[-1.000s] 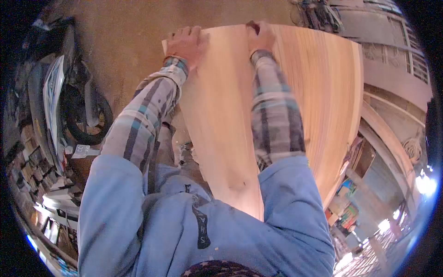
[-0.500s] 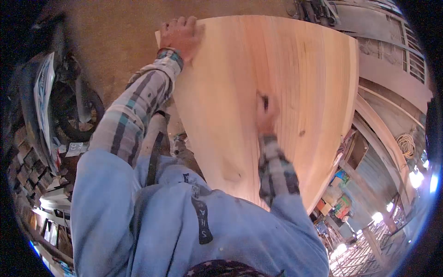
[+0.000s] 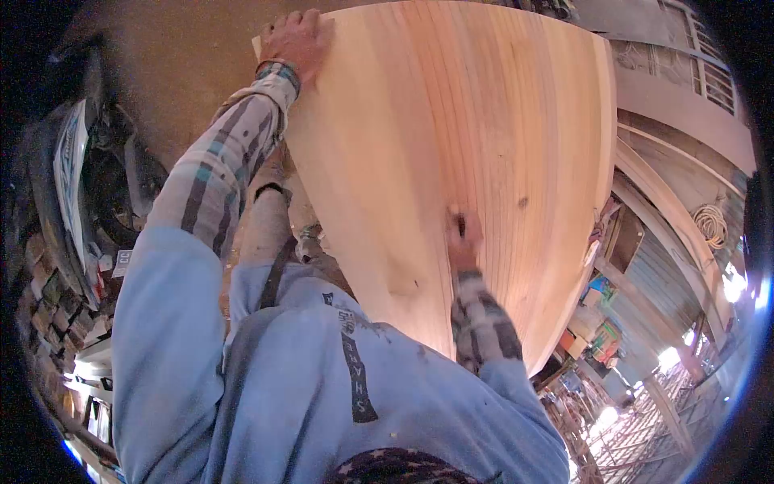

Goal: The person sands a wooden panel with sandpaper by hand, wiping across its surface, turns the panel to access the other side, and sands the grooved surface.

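Observation:
A large pale wooden panel [image 3: 379,145] with reddish and yellow stripes of grain spreads in front of me. My left hand [image 3: 294,44] grips its far left corner, fingers bent over the edge. Over the middle of the panel, my right hand [image 3: 463,234] is closed and lies against the surface. A small dark patch shows between its fingers, but what it holds is hidden and slightly blurred. A dark knot [image 3: 523,202] marks the wood to the right of that hand.
On the left stands a motorbike [image 3: 76,177] beside stacked blocks [image 3: 52,290]. Long planks [image 3: 669,202] lean at the right near a coiled rope [image 3: 709,227]. Colourful packets [image 3: 603,343] sit below the panel's right edge. My leg [image 3: 270,214] is close to the panel's left side.
My right hand has slid along the panel toward my body. My left hand stays at the corner. The whole view has shifted a little, so the panel appears higher and further left.

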A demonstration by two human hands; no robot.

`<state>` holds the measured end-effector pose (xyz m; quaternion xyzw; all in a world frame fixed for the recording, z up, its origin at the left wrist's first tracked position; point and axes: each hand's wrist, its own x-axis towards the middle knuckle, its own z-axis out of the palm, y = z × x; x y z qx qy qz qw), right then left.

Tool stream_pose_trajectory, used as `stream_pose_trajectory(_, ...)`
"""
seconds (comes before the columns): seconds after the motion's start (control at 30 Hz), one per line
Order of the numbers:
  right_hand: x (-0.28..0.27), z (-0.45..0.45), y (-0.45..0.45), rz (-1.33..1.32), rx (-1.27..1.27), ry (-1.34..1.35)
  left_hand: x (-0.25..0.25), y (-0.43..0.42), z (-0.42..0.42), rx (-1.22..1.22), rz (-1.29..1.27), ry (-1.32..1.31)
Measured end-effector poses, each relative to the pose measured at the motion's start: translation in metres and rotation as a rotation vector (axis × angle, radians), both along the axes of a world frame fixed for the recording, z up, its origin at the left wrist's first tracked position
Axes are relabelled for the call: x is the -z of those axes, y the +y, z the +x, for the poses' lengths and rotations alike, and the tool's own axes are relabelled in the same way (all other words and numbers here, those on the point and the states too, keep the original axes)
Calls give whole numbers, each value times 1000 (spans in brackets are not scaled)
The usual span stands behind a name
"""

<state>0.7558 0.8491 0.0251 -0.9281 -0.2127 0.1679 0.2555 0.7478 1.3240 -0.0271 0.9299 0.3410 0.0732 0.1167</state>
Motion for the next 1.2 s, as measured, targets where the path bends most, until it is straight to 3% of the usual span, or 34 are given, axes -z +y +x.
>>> stream_pose_trajectory(0.07, -15, -27, -34, 79, -34, -75, -1, 0, 0, -24, -8, -28)
stream_pose_trajectory(0.17, 23, 3, 1, 76, 3, -70, -7, 2, -1, 4, 6, 15)
stream_pose_trajectory(0.23, 14, 52, 121, 188, 13, -34, -9, 1, 0, 16, -11, 83)
stream_pose_trajectory(0.27, 44, 89, 170, 93, -121, -321, -8, 2, 1, 11, 7, 87)
stream_pose_trajectory(0.37, 53, 177, 327, 380, -285, -363, -4, 2, -2, 1, -9, 39)
stream_pose_trajectory(0.43, 42, 191, 366, 134, -326, -623, -1, 3, -2, 6, -5, -7)
stream_pose_trajectory(0.53, 39, 153, 294, 178, -386, -628, -10, 4, -1, 15, -54, 83)
stream_pose_trajectory(0.6, 30, 107, 206, 44, -355, -570, 4, 5, -2, 7, -30, 53)
stream_pose_trajectory(0.7, 4, 29, 87, 50, -261, -388, -1, 0, -4, -10, -28, 70)
stream_pose_trajectory(0.77, -4, -9, 37, -104, -71, -255, 1, 2, -1, -26, -60, 102)
stream_pose_trajectory(0.87, 14, 3, 43, -137, -115, -282, 15, 10, 0, 25, 98, 109)
stream_pose_trajectory(1.0, 42, 88, 185, -33, -262, -394, 3, 5, -2, 0, -32, 66)
stream_pose_trajectory(1.03, 54, 112, 232, 176, -273, -513, -1, 7, -1, 9, -52, 92)
stream_pose_trajectory(1.1, 54, 154, 301, 231, -366, -542, -8, 7, -2, 12, -40, 88)
stream_pose_trajectory(1.2, 55, 166, 319, 218, -318, -492, -2, 2, -4, 10, 5, 44)
